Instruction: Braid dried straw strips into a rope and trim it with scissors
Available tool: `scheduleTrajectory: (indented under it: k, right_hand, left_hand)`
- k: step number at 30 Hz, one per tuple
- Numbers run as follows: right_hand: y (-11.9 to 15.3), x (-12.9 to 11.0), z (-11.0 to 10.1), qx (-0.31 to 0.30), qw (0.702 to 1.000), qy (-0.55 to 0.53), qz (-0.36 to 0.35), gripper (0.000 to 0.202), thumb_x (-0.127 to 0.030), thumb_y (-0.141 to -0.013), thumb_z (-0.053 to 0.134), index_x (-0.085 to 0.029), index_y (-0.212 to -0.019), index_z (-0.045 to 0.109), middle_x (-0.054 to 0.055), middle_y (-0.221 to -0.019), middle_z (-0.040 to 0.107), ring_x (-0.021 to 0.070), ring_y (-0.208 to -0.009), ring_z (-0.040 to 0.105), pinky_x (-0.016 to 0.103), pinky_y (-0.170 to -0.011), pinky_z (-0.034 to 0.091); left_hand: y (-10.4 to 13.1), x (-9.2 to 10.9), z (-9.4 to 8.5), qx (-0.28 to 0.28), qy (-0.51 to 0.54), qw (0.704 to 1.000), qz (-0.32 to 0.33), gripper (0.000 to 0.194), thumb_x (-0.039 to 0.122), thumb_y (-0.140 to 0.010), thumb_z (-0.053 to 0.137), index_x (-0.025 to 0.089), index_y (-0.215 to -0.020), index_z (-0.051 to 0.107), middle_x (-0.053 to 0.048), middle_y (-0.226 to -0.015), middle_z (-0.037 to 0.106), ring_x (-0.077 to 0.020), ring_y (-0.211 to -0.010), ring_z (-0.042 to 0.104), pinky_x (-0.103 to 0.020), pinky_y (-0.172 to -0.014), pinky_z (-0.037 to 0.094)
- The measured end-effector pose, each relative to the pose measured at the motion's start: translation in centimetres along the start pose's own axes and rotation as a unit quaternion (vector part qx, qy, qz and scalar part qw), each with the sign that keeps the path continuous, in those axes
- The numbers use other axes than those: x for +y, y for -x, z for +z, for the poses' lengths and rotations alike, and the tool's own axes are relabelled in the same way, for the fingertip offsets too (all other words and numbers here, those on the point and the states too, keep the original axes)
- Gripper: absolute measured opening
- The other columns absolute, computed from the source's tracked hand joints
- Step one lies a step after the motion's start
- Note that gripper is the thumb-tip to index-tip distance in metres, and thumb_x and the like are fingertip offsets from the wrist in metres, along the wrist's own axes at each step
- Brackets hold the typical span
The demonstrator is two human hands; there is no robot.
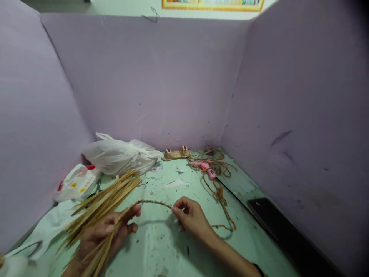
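Cord [155, 202] right of straw bundle [111, 197]: likely light, pliant; pinch twisted part. Left hand [100, 230] loosely holding, right hand [192, 217] pinching it.

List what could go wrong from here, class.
The brown twisted fibre cord might unravel if the right fingers slip. The loose tan strips trailing from the left hand could tangle with the straw-coloured bundle alongside. The pink plastic glue gun, if hot, could scorch the brown rope nearby.
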State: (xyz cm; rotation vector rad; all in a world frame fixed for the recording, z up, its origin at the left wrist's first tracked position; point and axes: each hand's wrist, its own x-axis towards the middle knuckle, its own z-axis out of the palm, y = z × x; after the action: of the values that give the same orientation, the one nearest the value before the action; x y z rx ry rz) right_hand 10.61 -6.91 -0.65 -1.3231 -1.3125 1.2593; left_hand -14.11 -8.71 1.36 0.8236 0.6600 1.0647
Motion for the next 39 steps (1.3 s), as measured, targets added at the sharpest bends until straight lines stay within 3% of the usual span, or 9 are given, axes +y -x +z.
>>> scheduleTrajectory:
  k: [4, 8, 11, 16, 20, 26, 29, 34, 39]
  right_hand:
    - [-0.7, 1.1, 0.3, 0.026, 1.0, -0.004, 0.012, 0.015, -0.03, -0.066, 0.061, -0.016, -0.062, 0.055, -0.001, -0.055, 0.054, 0.0078, -0.042, 0.045, 0.02, -0.04, 0.033]
    - [-1.2, 1.0, -0.1, -0.011, 0.992, -0.08, 0.099, 0.022, -0.037, -0.066, 0.058, -0.015, -0.069, 0.055, -0.002, -0.047, 0.051, 0.0062, -0.035, 0.037, 0.019, -0.035, 0.025]
    - [-1.5, 0.3, -1.0, -0.028, 0.983, -0.145, 0.108, 0.033, -0.046, -0.071, 0.05, -0.014, -0.067, 0.055, -0.001, -0.047, 0.05, 0.006, -0.036, 0.035, 0.019, -0.036, 0.023]
    - [-2.1, -0.2, -2.4, 0.007, 0.991, -0.114, 0.072, 0.042, -0.054, -0.067, 0.056, -0.014, -0.054, 0.052, -0.002, -0.047, 0.045, 0.0067, -0.042, 0.036, 0.021, -0.04, 0.025]
    - [-3.1, 0.4, -3.0, 0.08, 0.981, -0.145, 0.099, 0.027, -0.039, -0.062, 0.063, -0.013, -0.056, 0.057, -0.002, -0.048, 0.047, 0.0073, -0.045, 0.037, 0.021, -0.041, 0.024]
    - [-3.8, 0.2, -4.2, 0.101, 0.971, -0.195, 0.097, 0.009, -0.023, -0.058, 0.057, -0.015, -0.06, 0.055, -0.002, -0.05, 0.049, 0.006, -0.043, 0.035, 0.019, -0.039, 0.02]
    - [-3.4, -0.4, -4.5, 0.069, 0.967, -0.227, 0.096, 0.006, -0.018, -0.056, 0.051, -0.015, -0.061, 0.052, -0.003, -0.05, 0.049, 0.0062, -0.044, 0.037, 0.018, -0.037, 0.02]
    - [-2.7, 0.1, -3.9, -0.047, 0.972, -0.217, 0.079, 0.01, -0.02, -0.056, 0.053, -0.017, -0.064, 0.048, -0.003, -0.052, 0.053, 0.0067, -0.042, 0.042, 0.018, -0.036, 0.02]
    - [-2.4, 1.5, -2.9, -0.114, 0.981, -0.155, 0.023, 0.024, -0.017, -0.056, 0.061, -0.019, -0.072, 0.043, -0.009, -0.042, 0.046, 0.0058, -0.039, 0.039, 0.017, -0.041, 0.029]
  left_hand:
    - [-0.6, 0.2, 1.4, 0.0, -0.245, 0.967, 0.068, 0.011, 0.024, -0.064, 0.055, 0.018, -0.058, 0.063, -0.01, -0.107, 0.062, -0.0313, -0.112, 0.045, -0.042, -0.085, 0.042]
    - [-3.8, -0.6, 5.3, -0.116, -0.628, 0.735, 0.226, 0.014, 0.018, -0.065, 0.052, 0.019, -0.068, 0.065, -0.012, -0.108, 0.061, -0.0294, -0.11, 0.045, -0.044, -0.095, 0.033]
    - [-6.3, -2.9, 8.3, -0.199, -0.781, 0.557, 0.201, 0.034, 0.017, -0.064, 0.049, 0.009, -0.093, 0.065, -0.02, -0.105, 0.06, -0.0319, -0.104, 0.047, -0.047, -0.089, 0.037]
    - [-8.5, -6.9, 9.7, -0.241, -0.824, 0.455, 0.237, 0.039, 0.018, -0.067, 0.045, -0.001, -0.097, 0.063, -0.026, -0.104, 0.057, -0.0347, -0.103, 0.045, -0.049, -0.086, 0.036]
    - [-8.3, -6.8, 10.2, -0.236, -0.834, 0.45, 0.214, 0.032, 0.016, -0.067, 0.044, 0.006, -0.09, 0.064, -0.023, -0.106, 0.057, -0.0314, -0.101, 0.046, -0.044, -0.081, 0.039]
    - [-7.6, -5.6, 10.7, -0.074, -0.864, 0.496, 0.044, 0.025, 0.008, -0.066, 0.037, 0.014, -0.075, 0.059, -0.011, -0.078, 0.059, -0.0206, -0.072, 0.053, -0.032, -0.064, 0.039]
    - [-8.4, -5.9, 9.7, 0.015, -0.835, 0.55, 0.03, 0.017, 0.01, -0.066, 0.037, 0.016, -0.065, 0.053, -0.005, -0.066, 0.055, -0.0167, -0.062, 0.05, -0.028, -0.058, 0.033]
    - [-10.5, -6.0, 7.8, 0.13, -0.687, 0.714, -0.027, 0.015, 0.015, -0.058, 0.041, 0.019, -0.045, 0.034, 0.004, -0.044, 0.034, -0.0104, -0.048, 0.038, -0.023, -0.049, 0.025]
    - [-10.4, -6.6, 7.9, 0.188, -0.664, 0.723, 0.038, 0.013, 0.014, -0.058, 0.041, 0.018, -0.046, 0.037, 0.004, -0.046, 0.039, -0.0096, -0.049, 0.038, -0.023, -0.052, 0.027]
